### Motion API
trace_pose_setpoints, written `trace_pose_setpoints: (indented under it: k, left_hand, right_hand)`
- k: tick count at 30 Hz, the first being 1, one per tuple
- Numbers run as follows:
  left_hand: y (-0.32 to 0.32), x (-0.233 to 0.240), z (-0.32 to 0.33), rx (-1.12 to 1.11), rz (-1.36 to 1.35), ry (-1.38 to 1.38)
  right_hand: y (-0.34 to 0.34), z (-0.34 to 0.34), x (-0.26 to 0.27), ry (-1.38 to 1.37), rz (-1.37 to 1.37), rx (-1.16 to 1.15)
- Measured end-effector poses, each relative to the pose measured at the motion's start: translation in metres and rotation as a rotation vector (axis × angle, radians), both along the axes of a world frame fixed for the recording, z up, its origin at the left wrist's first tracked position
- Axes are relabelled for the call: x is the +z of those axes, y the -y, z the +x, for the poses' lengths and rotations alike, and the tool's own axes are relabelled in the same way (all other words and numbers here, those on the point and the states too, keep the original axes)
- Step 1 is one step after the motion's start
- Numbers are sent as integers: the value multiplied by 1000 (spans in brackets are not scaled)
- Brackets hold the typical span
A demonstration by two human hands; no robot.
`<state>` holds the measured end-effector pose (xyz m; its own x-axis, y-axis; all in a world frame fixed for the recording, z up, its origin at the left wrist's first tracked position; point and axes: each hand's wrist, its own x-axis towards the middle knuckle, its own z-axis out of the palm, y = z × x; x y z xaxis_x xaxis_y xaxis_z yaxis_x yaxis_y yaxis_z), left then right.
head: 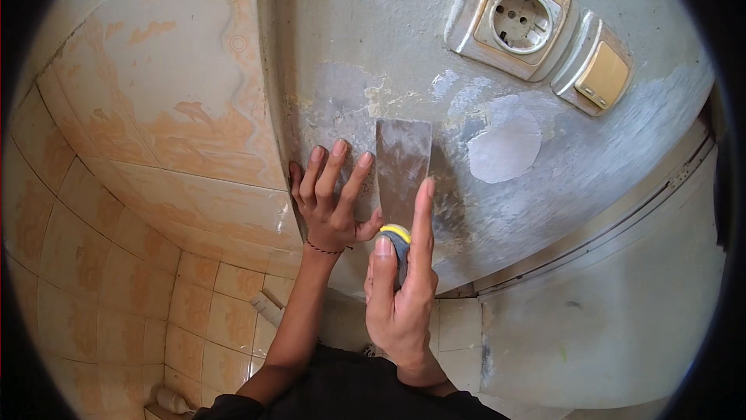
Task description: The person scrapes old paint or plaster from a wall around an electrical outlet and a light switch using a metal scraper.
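Observation:
A putty knife (403,169) with a broad, smeared metal blade and a grey-and-yellow handle is gripped in my right hand (402,297). My right index finger stretches along the blade's right edge, and the thumb rests on the handle. The blade points up over a worn, stained stretch of the painted wall (361,23). Spread over the wall just left of the blade is my left hand (332,198), fingers apart and holding nothing. Its thumb tip comes close to the handle. Right of the blade the wall carries a smooth pale patch (505,146).
A power socket (521,21) and a light switch (603,76) are mounted at upper right. Orange-patterned tiles (192,111) cover the wall to the left, meeting the painted wall at a raised corner edge. At lower right stands a pale door-like panel (583,327). A bottle (173,401) lies at lower left.

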<state>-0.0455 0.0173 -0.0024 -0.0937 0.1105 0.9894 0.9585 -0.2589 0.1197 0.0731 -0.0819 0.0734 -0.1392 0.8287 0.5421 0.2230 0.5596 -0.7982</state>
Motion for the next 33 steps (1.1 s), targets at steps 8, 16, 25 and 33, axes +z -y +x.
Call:
trace_pose_setpoints:
  k: [8, 16, 25, 33]
  left_hand:
    - [1, 1, -1, -6, 6, 1]
    - [0, 1, 0, 1, 7, -7]
    - [-1, 0, 0, -4, 1, 8]
    - [-1, 0, 0, 2, 12, 0]
  right_hand:
    - [6, -1, 10, -21, -70, 33]
    - [12, 0, 19, -41, -121, 51]
    - [-4, -1, 2, 91, 253, -45]
    - [3, -3, 6, 107, 214, -82]
